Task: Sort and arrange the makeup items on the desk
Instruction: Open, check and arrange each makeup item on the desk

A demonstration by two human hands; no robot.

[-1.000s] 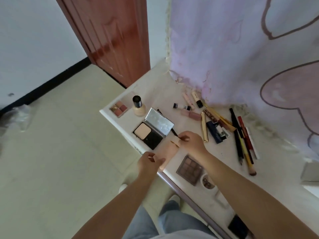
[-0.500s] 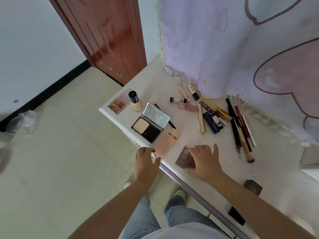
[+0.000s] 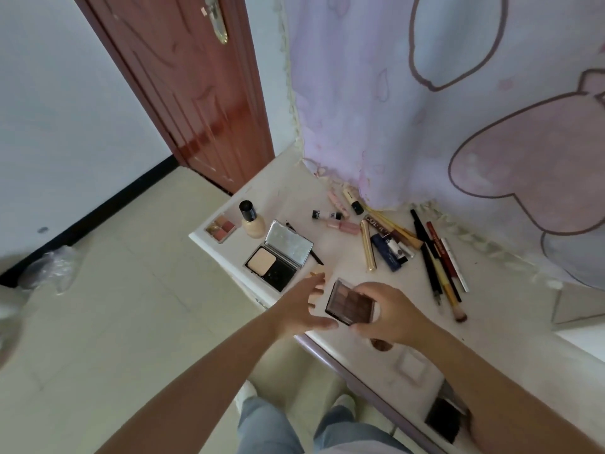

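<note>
My right hand (image 3: 389, 314) grips a brown eyeshadow palette (image 3: 349, 303) lifted above the white desk (image 3: 510, 322) near its front edge. My left hand (image 3: 302, 309) reaches in beside the palette with fingers spread, its thumb near the palette's lower left corner. A peach puff sleeve (image 3: 317, 273) is mostly hidden behind the left hand. An open powder compact (image 3: 278, 255), a foundation bottle (image 3: 251, 221) and a small blush palette (image 3: 221, 227) stand at the desk's left end. Lip tubes (image 3: 342, 224) and a gold tube (image 3: 368, 245) lie in the middle.
Pencils and a brush (image 3: 440, 267) lie fanned at the right, by a purple cartoon curtain (image 3: 442, 103). A mirror (image 3: 576, 304) sits at the far right. A clear case (image 3: 409, 367) and a black item (image 3: 443, 421) lie near the front edge. A red door (image 3: 183, 83) stands behind.
My right hand has picked the brown eyeshadow palette up off the desk. My left hand left the desk edge and opened toward the palette.
</note>
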